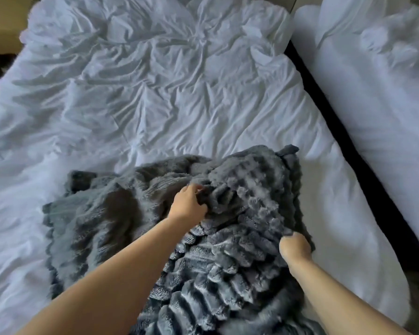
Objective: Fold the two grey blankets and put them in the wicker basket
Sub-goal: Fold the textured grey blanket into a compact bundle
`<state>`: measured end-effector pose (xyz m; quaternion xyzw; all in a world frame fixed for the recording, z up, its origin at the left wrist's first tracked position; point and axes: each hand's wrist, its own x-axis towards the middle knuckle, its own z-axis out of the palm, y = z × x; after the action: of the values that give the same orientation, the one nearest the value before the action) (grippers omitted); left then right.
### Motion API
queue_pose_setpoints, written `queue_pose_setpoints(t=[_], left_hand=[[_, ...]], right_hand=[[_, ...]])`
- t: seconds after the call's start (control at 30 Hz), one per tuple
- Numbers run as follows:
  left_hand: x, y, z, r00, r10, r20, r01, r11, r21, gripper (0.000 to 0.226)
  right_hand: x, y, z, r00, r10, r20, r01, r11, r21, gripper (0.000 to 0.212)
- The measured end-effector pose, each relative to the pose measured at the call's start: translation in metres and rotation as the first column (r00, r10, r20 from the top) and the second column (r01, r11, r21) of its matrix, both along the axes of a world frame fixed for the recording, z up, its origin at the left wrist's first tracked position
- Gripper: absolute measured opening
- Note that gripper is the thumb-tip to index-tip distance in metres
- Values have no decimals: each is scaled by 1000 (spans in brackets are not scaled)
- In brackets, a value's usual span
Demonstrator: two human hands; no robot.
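Grey blanket [228, 250] lies bunched on the near end of the bed, running from under both forearms out to just beyond the fingertips. The right hand [295, 247] is nearest, at the blanket's right edge, with its fingers curled round a bunch of the knobbly pile. The left hand [188, 204] is a little farther out and to the left, its fingers bent in and pinching a raised fold.

To fold well from here, I would judge it best for each hand to find a true corner or hem rather than a handful from the middle. Then lift and shake the cloth flat on the sheet before bringing edge to edge. The thick pile will likely slip and bulge, so it needs a firm pinch.

By count there is one grey heap. The part between the hands is knobbly and the part left of the left fingers is smoother, and I cannot tell whether that is a second blanket or the same one turned over. There are two hands, and no basket is in view. Beyond the fingertips stretches one crumpled white sheet [167, 105]. Far to the right of the right fingers, across a dark gap [324, 97], lies a second lot of white bedding [373, 117].
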<state>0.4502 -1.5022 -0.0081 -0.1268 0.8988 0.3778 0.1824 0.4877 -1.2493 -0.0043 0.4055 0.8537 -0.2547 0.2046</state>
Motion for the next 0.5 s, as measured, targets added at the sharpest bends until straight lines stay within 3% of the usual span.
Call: queue_pose_setpoints(t=[0.1, 0.13, 0.23, 0.27, 0.33, 0.4, 0.5], left_hand=[[-16, 35, -8, 981, -164, 106, 164, 987, 9, 59], [-13, 44, -11, 966, -222, 134, 224, 975, 1, 55], [12, 53, -20, 947, -244, 211, 234, 970, 72, 65], [23, 51, -21, 943, -224, 244, 201, 973, 118, 77], [39, 40, -15, 938, -190, 291, 134, 971, 200, 96], [43, 22, 4, 946, -158, 284, 102, 974, 202, 88], [28, -16, 50, 989, 63, 131, -94, 965, 247, 40]], right_hand=[[12, 28, 4, 988, 54, 147, -54, 999, -8, 12], [8, 34, 3, 988, 103, 112, -107, 994, 23, 18], [-14, 26, 3, 925, 332, -183, -317, 942, 107, 68], [-24, 14, 7, 868, 421, -263, -404, 907, 119, 73], [-45, -13, 14, 753, 541, -375, -554, 828, 84, 62], [-63, -40, 27, 745, 505, -436, -568, 822, -20, 44], [-90, -76, 67, 810, 86, -581, -341, 874, -346, 23]])
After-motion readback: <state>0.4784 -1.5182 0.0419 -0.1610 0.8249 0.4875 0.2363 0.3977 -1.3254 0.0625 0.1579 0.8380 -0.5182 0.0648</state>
